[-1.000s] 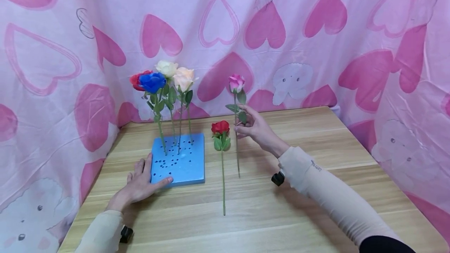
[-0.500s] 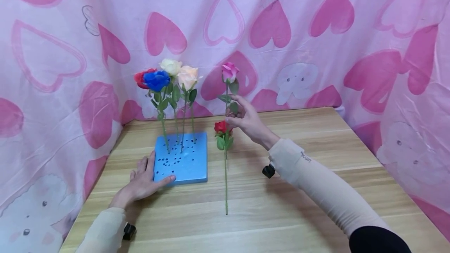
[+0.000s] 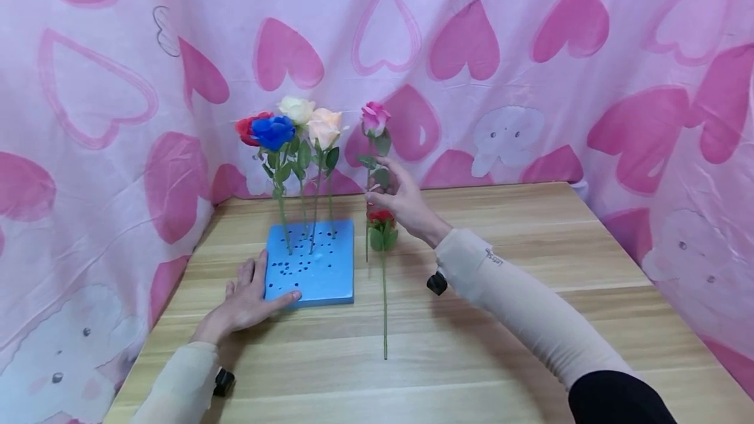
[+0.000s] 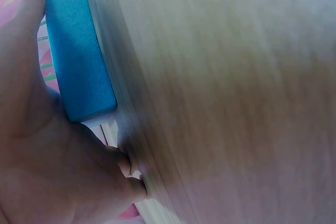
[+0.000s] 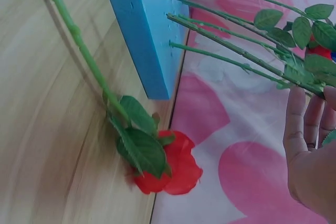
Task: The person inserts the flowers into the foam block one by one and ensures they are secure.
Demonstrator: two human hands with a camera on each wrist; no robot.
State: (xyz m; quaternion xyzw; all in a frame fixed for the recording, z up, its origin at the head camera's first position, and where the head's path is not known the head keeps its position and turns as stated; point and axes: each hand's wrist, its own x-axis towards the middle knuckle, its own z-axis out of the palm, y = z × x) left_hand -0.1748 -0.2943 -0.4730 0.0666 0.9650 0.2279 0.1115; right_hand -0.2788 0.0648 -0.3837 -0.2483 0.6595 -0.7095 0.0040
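An artificial pink rose (image 3: 375, 118) stands upright in my right hand (image 3: 406, 201), its stem pinched between thumb and fingers near the leaves. Its lower stem end hangs free, to the right of a blue foam block (image 3: 338, 280) with several holes in its top. My left hand (image 3: 250, 300) rests against the block's left and front sides, fingers extended, thumb over the near edge. In the left wrist view the hand lies along the block's side (image 4: 79, 51). Blue (image 3: 273, 132), white (image 3: 296, 110), peach (image 3: 325, 127) and red (image 3: 249, 129) roses stand in the block.
Another red rose (image 3: 381, 216) lies on the wooden table (image 3: 501, 345), right of the block, stem toward me; the right hand partly covers its bloom in the head view. A pink curtain with hearts (image 3: 465, 38) hangs behind and at both sides.
My right hand has carried the pink rose leftward, past the lying red rose and nearer the block. The left hand keeps its place on the block. The head view has shifted slightly.
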